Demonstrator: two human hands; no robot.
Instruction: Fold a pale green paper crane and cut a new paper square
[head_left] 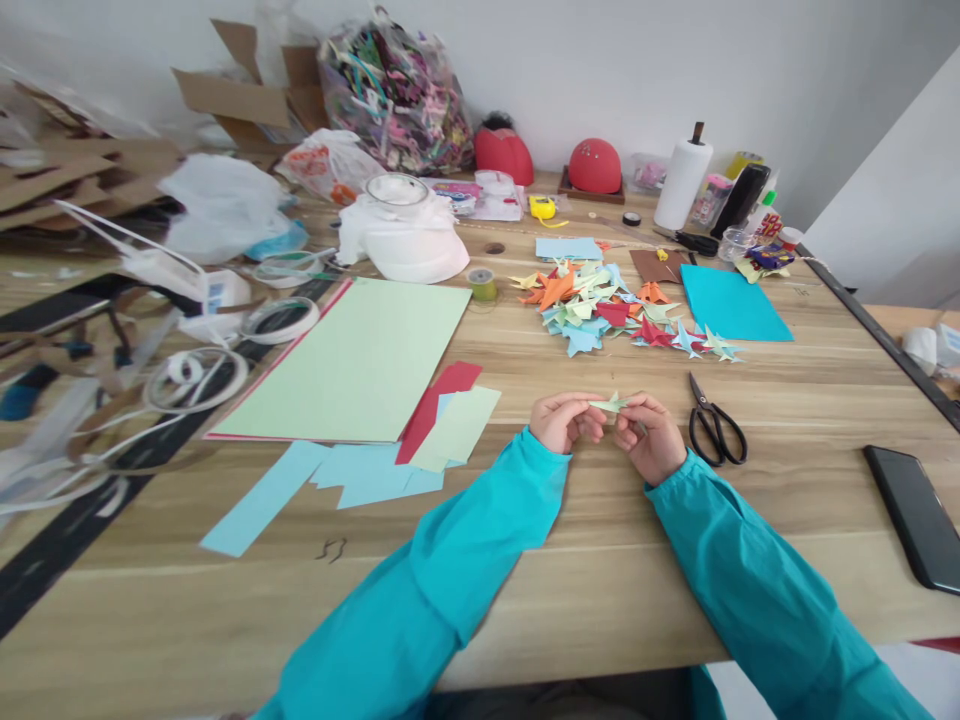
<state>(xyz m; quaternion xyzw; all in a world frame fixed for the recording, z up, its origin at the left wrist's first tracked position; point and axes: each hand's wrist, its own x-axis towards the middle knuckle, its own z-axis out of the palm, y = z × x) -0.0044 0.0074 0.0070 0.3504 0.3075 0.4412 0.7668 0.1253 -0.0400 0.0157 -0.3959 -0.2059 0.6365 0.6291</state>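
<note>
A small folded paper piece, pale green with pointed ends, is pinched between my two hands above the table. My left hand grips its left end, and my right hand holds the right end between thumb and fingers. Just beyond them lies a heap of folded paper shapes in orange, green, blue and red. Black-handled scissors rest to the right of my right hand, points facing away. Left of my left hand are cut green paper pieces over red and light blue ones.
Large green paper sheets lie on the left, with light blue strips in front. A phone sits at the right edge. Farther back stand a thread spool, a blue sheet, a yellow tape measure and a white roll.
</note>
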